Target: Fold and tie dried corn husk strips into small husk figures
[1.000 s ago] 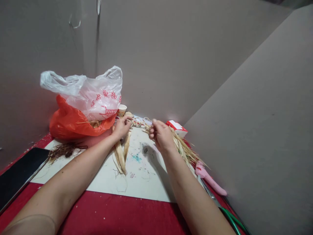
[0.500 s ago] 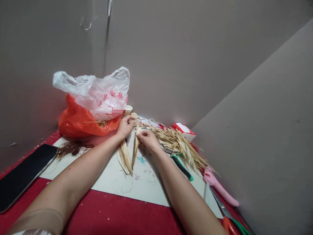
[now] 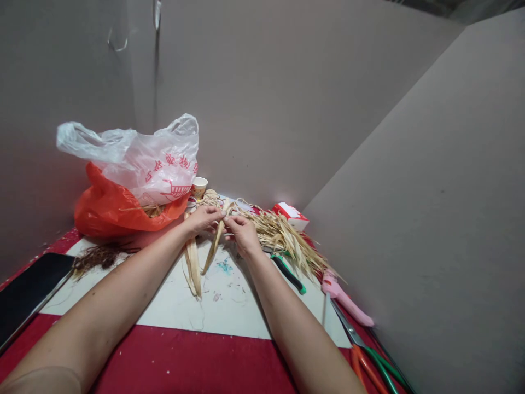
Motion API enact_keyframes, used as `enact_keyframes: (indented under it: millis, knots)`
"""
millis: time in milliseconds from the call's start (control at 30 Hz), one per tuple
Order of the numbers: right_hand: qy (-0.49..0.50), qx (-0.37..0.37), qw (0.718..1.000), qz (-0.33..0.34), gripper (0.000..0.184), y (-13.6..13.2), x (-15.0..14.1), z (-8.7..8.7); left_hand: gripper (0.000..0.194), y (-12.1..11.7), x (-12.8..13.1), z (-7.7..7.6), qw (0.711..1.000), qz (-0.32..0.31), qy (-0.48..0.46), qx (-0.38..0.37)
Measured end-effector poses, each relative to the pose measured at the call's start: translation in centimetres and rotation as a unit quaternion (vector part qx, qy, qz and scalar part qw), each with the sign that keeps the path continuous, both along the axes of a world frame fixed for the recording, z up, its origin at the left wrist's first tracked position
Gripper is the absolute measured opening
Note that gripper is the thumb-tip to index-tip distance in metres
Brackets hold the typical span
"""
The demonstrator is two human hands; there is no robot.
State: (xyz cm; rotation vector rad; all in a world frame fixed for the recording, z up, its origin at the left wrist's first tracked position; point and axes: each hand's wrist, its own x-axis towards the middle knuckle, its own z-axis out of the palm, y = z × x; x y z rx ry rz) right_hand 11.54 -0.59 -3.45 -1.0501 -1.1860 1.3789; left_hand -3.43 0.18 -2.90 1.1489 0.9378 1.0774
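A strip of dried corn husk (image 3: 212,247) runs between my two hands, its pointed end hanging toward me over the white board (image 3: 164,313). My left hand (image 3: 204,220) pinches its upper part between thumb and fingers. Close beside it, fingertips nearly touching, my right hand (image 3: 243,234) is closed on the same strip from the right. Another husk piece (image 3: 192,268) lies below my left wrist, its upper end partly hidden by the hand. Just right of my right hand spreads a pile of dried husk strips (image 3: 287,235).
An orange-red bag (image 3: 94,202) and a white plastic bag (image 3: 139,158) stand at back left, near a paper cup (image 3: 199,189). Dark fibres (image 3: 96,258) and a black phone-like slab (image 3: 33,287) lie left. Green-handled pliers (image 3: 289,273), a pink glue gun (image 3: 348,302) and scissors (image 3: 355,334) lie right.
My hands have come together on the husk strip; they were apart before. The strip is lifted and its lower end has swung away from the other piece. The whole view has shifted right.
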Motion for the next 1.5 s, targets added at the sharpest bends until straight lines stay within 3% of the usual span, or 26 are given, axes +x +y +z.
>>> enact_keyframes:
  millis: [233, 367, 467, 533, 633, 700, 733, 767, 900, 967, 1133, 1300, 1500]
  knots:
    - [0.095, -0.007, 0.995, 0.006, 0.033, 0.5, -0.1, -1.5, 0.039, 0.5, 0.2, -0.1, 0.998, 0.044, -0.043, -0.022]
    - [0.171, -0.007, 0.984, -0.052, 0.031, 1.3, 0.5, -1.3, 0.036, 0.8, -0.1, 0.7, 0.994, 0.084, -0.053, -0.034]
    - [0.215, 0.002, 0.97, -0.116, 0.031, 2.0, 1.4, -1.0, 0.026, 1.1, -0.6, 0.8, 0.99, 0.137, 0.029, -0.008]
    - [0.222, 0.012, 0.965, -0.14, 0.031, 2.2, 1.8, -0.8, 0.021, 1.2, -0.8, 0.6, 0.968, 0.198, 0.149, 0.044]
    - [0.193, 0.03, 0.972, -0.131, 0.031, 2.2, 2.1, -0.8, 0.018, 0.7, -0.5, 0.5, 0.895, 0.276, 0.32, 0.142]
    - [0.166, 0.044, 0.979, -0.112, 0.031, 2.1, 1.9, -0.9, 0.017, 0.1, 0.1, 0.6, 0.854, 0.306, 0.375, 0.192]
    - [0.151, 0.052, 0.982, -0.103, 0.03, 2.0, 1.8, -1.0, 0.017, -0.1, 0.4, 0.7, 0.846, 0.311, 0.38, 0.206]
    - [0.137, 0.058, 0.984, -0.093, 0.03, 1.9, 1.6, -1.1, 0.017, -0.3, 0.8, 0.8, 0.854, 0.299, 0.369, 0.211]
    - [0.085, 0.07, 0.993, -0.044, 0.03, 1.5, 1.2, -1.4, 0.028, -0.6, 2.0, 1.1, 0.957, 0.13, 0.209, 0.152]
    - [0.07, 0.069, 0.995, -0.021, 0.03, 1.4, 1.1, -1.6, 0.031, -0.6, 2.1, 1.1, 0.981, 0.083, 0.134, 0.11]
    - [0.072, 0.07, 0.995, -0.027, 0.033, 1.5, 1.3, -1.5, 0.035, -0.5, 1.7, 1.0, 0.996, 0.067, 0.048, 0.046]
    - [0.086, 0.072, 0.992, -0.052, 0.042, 1.8, 1.5, -1.3, 0.033, -0.3, 1.7, 0.4, 0.996, 0.018, 0.086, 0.034]
    - [0.086, 0.046, 0.993, -0.072, 0.029, 2.2, 1.7, -1.7, 0.028, -0.3, 1.9, 0.2, 0.995, -0.017, 0.1, 0.025]
